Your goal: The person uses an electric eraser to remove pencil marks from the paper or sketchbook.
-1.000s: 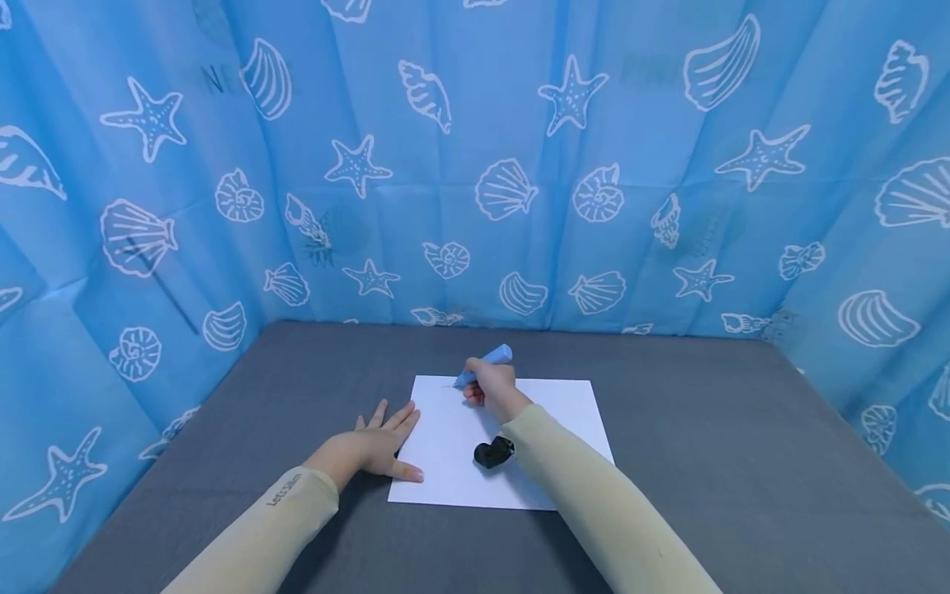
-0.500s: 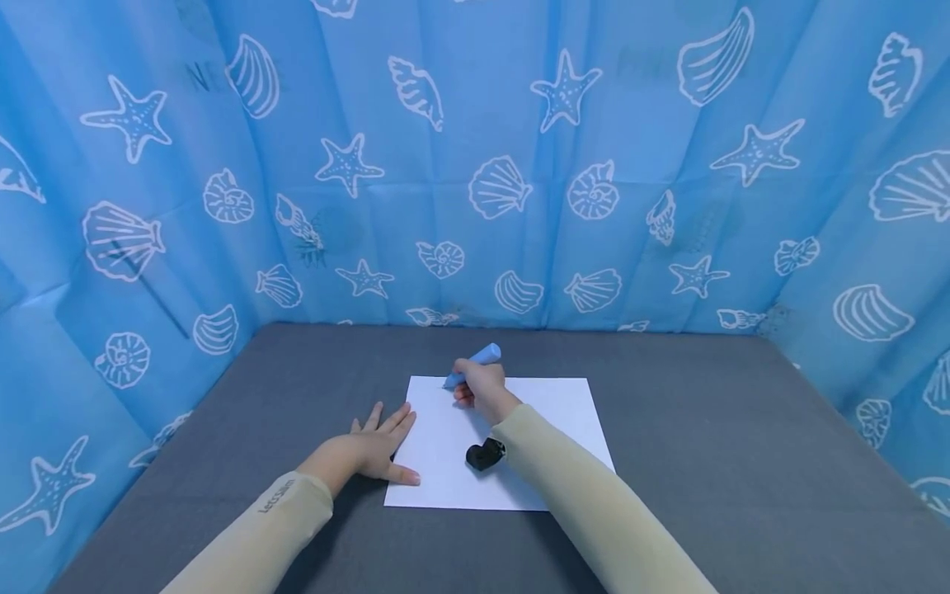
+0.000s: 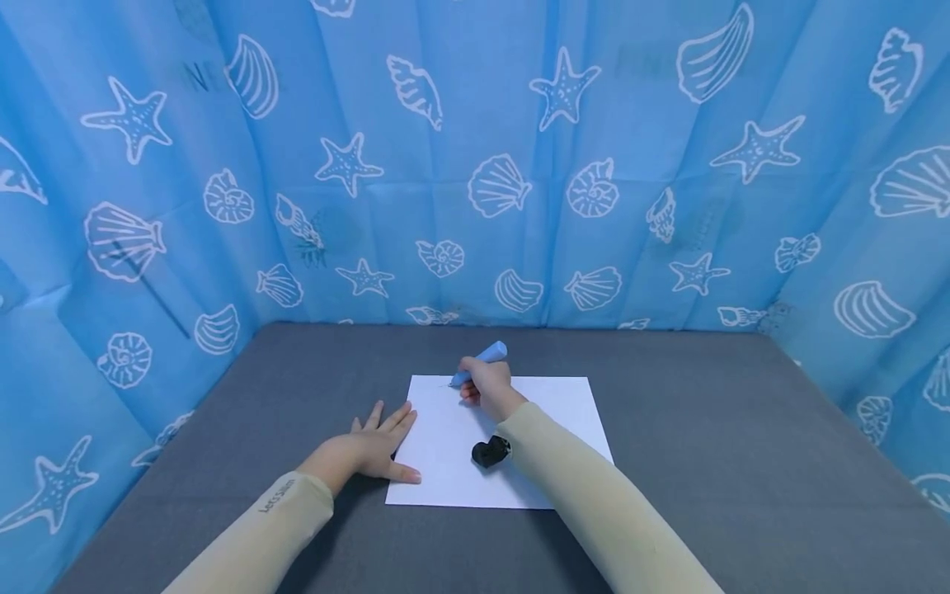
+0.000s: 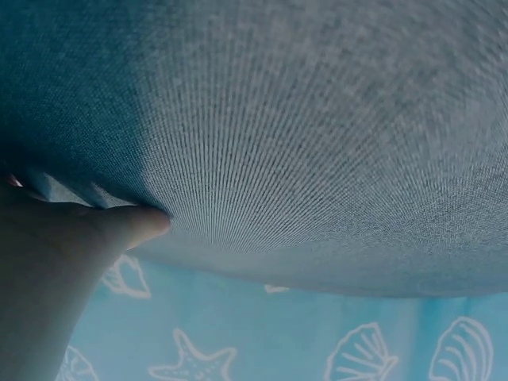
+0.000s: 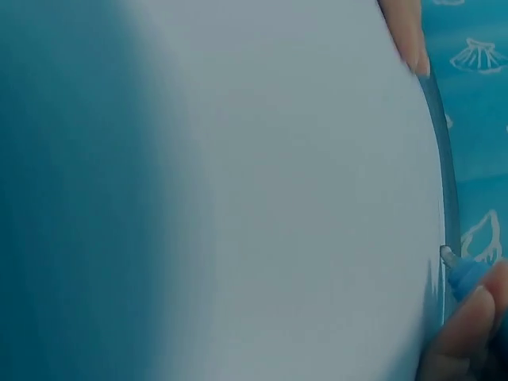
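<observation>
A white sheet of paper (image 3: 438, 487) lies on the grey table. My right hand (image 3: 491, 386) pinches a thick light-blue pen (image 3: 493, 352), tilted, with its tip at the sheet near the far left corner. A faint short mark (image 3: 443, 386) shows beside the tip. In the right wrist view the pen (image 5: 468, 274) has a small pale tip, with my fingertips (image 5: 470, 321) around its body. My left hand (image 3: 373, 451) rests with spread fingers across the left edge of the paper, thumb on the sheet. Only part of the left hand (image 4: 79, 238) appears in the left wrist view.
The grey cloth-covered table (image 3: 705, 462) extends on both sides of the paper. A blue curtain (image 3: 475, 181) with white shells and starfish surrounds its back and sides. A black device (image 3: 490, 452) sits at my right wrist, above the sheet.
My right hand has moved the pen slightly left, then a little back to the right, near the sheet's far edge. The left hand stays on the paper. The head view has shifted slightly.
</observation>
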Motion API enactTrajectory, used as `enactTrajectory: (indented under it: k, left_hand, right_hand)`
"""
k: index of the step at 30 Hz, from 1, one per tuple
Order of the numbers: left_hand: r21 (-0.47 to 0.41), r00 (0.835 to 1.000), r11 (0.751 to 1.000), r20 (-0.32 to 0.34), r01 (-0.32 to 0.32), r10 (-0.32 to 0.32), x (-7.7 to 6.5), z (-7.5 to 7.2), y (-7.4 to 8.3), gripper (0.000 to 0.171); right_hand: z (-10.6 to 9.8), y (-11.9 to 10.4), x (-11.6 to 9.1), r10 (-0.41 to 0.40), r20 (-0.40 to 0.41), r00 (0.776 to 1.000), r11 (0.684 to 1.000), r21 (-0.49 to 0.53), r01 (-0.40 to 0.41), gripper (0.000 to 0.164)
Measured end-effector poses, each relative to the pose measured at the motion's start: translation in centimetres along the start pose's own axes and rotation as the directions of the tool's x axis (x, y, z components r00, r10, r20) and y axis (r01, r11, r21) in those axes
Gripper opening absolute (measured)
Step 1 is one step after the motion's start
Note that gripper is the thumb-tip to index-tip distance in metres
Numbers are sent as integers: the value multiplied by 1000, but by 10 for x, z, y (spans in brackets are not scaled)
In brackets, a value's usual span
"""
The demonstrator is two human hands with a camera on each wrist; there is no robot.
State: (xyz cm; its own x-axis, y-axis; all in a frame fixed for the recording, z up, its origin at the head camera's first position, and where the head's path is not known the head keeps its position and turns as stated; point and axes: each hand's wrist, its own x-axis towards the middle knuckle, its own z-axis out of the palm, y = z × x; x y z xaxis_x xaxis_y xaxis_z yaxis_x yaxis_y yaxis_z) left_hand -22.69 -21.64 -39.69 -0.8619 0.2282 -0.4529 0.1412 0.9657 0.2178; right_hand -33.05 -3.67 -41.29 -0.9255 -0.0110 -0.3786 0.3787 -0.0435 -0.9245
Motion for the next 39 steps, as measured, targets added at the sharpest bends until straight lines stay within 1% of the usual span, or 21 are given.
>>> enactTrajectory:
  k: [2, 6, 7, 11, 12, 15, 17, 19, 22, 25, 29, 32, 34, 37, 39]
  left_hand:
    - [-4, 1000, 1000, -1, -2, 2, 0, 0, 0, 106]
    - [-1, 1000, 1000, 13, 2, -2, -1, -1, -2, 106]
    - [0, 1000, 1000, 14, 1, -1, -2, -1, -2, 106]
    - [-1, 1000, 1000, 12, -10, 10, -2, 0, -2, 106]
    - [-1, 1000, 1000, 10, -12, 12, -2, 0, -2, 106]
    - [1, 1000, 1000, 0, -16, 16, -3, 0, -2, 106]
    - [4, 1000, 1000, -2, -13, 13, -4, 0, -2, 106]
    - [8, 1000, 1000, -5, -12, 12, -4, 0, -2, 106]
    - [15, 1000, 1000, -16, -5, 6, -2, 1, -3, 106]
    - [28, 1000, 1000, -27, 1, -1, 0, 1, -2, 107]
    - [49, 999, 999, -33, -1, 3, 1, -1, 2, 105]
    - [69, 999, 998, -35, -10, 13, 2, -1, 2, 101]
    - [79, 999, 997, -37, -13, 16, 4, 1, 1, 99]
    - [82, 999, 996, -46, -20, 24, 6, 4, -1, 98]
    - [77, 999, 997, -48, -23, 27, 6, 4, -1, 98]
  right_hand:
    - [0, 0, 1, -7, -12, 1000, 1000, -1, 7, 18]
    - [2, 0, 1, 8, 48, 999, 1000, -14, -8, 20]
    - [2, 0, 0, 12, 51, 999, 1000, -17, -12, 20]
    - [3, 1, -1, 8, 5, 1000, 1000, -24, -8, 18]
    - [3, 1, -1, 8, 7, 1000, 999, -31, -8, 18]
    - [3, 0, 0, 18, 53, 998, 999, -45, -15, 20]
    - [2, -1, 0, 35, 94, 995, 999, -34, -32, 22]
    - [-2, -3, -1, 47, 109, 993, 999, -10, -47, 23]
    - [-6, -4, -2, 66, 108, 992, 998, 13, -67, 21]
    - [-8, -5, -1, 59, 91, 994, 998, 15, -61, 20]
    - [-6, -3, 2, 33, 51, 998, 999, 22, -34, 20]
    - [-1, 0, 0, 12, 39, 999, 1000, 13, -12, 21]
    - [4, 2, -2, -7, 40, 999, 1000, 7, 6, 19]
    - [9, 3, -4, -12, 67, 998, 1000, -2, 13, 18]
    - [10, 2, -5, -11, 68, 998, 1000, -4, 11, 17]
